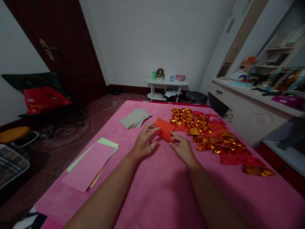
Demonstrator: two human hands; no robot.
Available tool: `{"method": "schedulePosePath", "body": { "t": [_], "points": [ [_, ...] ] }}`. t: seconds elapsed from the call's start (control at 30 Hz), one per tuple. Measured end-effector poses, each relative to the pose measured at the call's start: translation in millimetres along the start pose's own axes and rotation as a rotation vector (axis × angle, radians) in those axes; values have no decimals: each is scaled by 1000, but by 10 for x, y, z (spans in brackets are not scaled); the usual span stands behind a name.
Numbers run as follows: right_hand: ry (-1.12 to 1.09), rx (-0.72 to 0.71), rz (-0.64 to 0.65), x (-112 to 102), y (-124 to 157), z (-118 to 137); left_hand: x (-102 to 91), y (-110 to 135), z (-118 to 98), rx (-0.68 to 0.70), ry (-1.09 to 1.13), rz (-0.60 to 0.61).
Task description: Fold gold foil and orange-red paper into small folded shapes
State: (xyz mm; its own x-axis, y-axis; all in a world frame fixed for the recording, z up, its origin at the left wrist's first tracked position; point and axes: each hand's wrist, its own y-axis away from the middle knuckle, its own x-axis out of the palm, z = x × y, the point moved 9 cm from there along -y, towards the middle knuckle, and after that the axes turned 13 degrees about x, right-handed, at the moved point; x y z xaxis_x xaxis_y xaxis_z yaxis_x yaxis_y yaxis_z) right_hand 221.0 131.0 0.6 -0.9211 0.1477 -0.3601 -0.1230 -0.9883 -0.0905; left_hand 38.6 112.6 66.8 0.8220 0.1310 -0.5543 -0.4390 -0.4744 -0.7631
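Note:
A folded red paper [165,129] lies near the middle of the pink-covered table [152,190]. My left hand [143,143] pinches its left edge with thumb and fingers. My right hand [182,148] presses and grips its near right corner. To the right lies a heap of folded gold and red foil pieces [209,136].
A stack of grey sheets [134,118] sits at the far left of the table, and pink and green sheets [91,163] hang over the left edge. A white side table [166,84] stands by the far wall, a desk [252,108] at right, and a chair with a red bag [43,100] at left.

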Motion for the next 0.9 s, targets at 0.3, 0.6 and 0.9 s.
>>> {"method": "schedulePosePath", "body": {
  "t": [0.3, 0.6, 0.9],
  "points": [
    [311, -166, 144, 183, 133, 207, 305, 193, 169, -79, 58, 295],
    [201, -155, 332, 184, 205, 239, 391, 397, 415, -226, 291, 351],
    [109, -58, 122, 153, 56, 104, 208, 458, 516, -452, 300, 192]
  ]
}}
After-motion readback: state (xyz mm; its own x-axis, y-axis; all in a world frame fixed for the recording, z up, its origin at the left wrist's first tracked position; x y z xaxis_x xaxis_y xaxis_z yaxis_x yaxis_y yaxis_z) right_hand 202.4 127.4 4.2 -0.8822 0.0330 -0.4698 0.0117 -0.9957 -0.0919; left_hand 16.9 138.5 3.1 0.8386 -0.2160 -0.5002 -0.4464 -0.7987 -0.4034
